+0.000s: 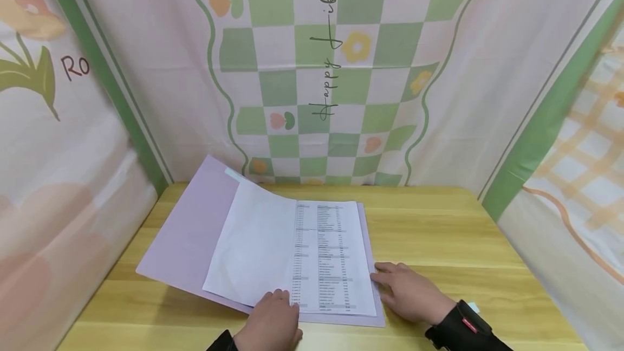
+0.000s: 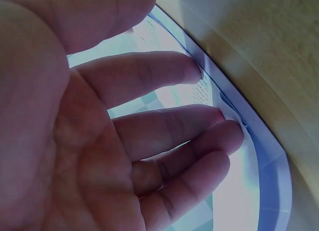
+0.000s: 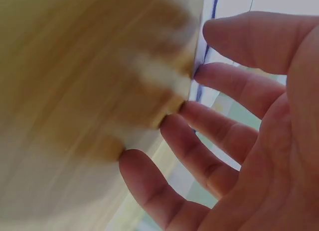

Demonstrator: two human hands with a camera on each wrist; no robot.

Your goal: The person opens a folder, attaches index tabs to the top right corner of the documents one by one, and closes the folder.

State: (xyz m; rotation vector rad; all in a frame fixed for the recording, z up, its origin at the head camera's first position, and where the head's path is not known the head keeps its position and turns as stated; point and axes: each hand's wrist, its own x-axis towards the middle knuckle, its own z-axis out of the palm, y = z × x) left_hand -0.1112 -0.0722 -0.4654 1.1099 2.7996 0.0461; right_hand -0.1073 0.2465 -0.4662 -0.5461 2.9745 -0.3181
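A lilac folder (image 1: 187,221) lies open on the wooden table, its left cover tilted up off the surface. Inside are white paper sheets; the right one, a printed sheet (image 1: 333,264), bears rows of small text, while a blank page (image 1: 255,242) spreads to the left. At the folder's lower edge, near the crease, my left hand (image 1: 274,316) touches the paper with relaxed fingers, as the left wrist view also shows. My right hand (image 1: 409,291) rests on the table, its index finger and thumb touching the folder's right edge. Neither hand grips anything.
The wooden table (image 1: 429,232) extends around the folder. Printed fabric (image 1: 317,85) hangs behind it, with more cloth at the left and right sides. A small pale piece (image 1: 473,306) shows beside my right wrist, partly hidden by the black wrist strap (image 1: 460,326).
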